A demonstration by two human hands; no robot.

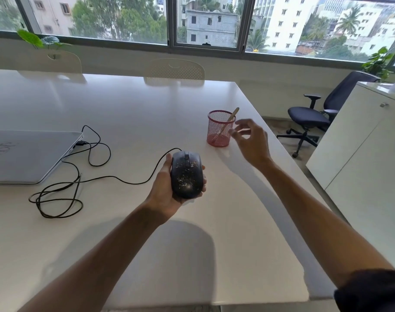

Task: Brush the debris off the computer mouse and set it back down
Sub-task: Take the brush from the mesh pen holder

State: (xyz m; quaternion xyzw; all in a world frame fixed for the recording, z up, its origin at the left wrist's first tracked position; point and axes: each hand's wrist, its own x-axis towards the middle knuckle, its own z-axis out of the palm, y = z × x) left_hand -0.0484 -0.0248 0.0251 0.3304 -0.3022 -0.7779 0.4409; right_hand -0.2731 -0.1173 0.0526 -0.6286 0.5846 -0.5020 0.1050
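Head view: my left hand [167,188] has its grip closed around the black mouse [186,174], palm under it, thumb along its left side, fingertips showing past its right edge. Mouse is lifted off the white surface [135,104], top facing up, scroll wheel pointing away from me. Pale specks of debris [187,179] sit scattered over its back and right button. Its black cord [84,174] runs left from the nose, loops loosely on the surface and plugs into the side of a closed silver laptop [23,154] at the left edge. My right hand [251,140] is in the air with the grip open, fingers spread and slightly blurred, empty, just beside the red mesh cup [220,128]; can't tell if a fingertip touches its rim. A brush with a pale wooden handle [230,119] stands tilted in that cup, handle sticking out above the rim toward the right. Cup stands upright, past the mouse and to its right. Black office chair [313,118] on the floor beyond the right edge of the surface.
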